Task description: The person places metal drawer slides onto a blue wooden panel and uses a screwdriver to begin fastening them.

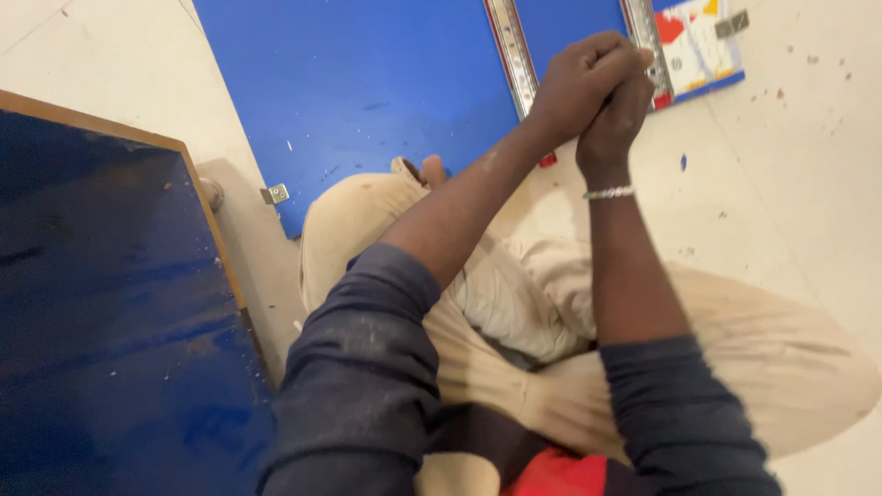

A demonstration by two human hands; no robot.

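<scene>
My left hand [577, 84] and my right hand [623, 112] are clasped together in front of me, fingers wrapped over each other, with nothing visible inside them. A silver bracelet [610, 193] circles my right wrist. The hands hover over a blue board [367, 83] lying on the floor, near two metal slide rails [511, 50] fixed along it. I sit on the floor in beige trousers [772, 349] and dark blue sleeves.
A dark blue panel with a wooden edge [110, 303] stands close at my left. A small metal bracket [275, 194] sits at the blue board's corner. A red, white and yellow printed card [698, 41] lies at the top right on the pale floor.
</scene>
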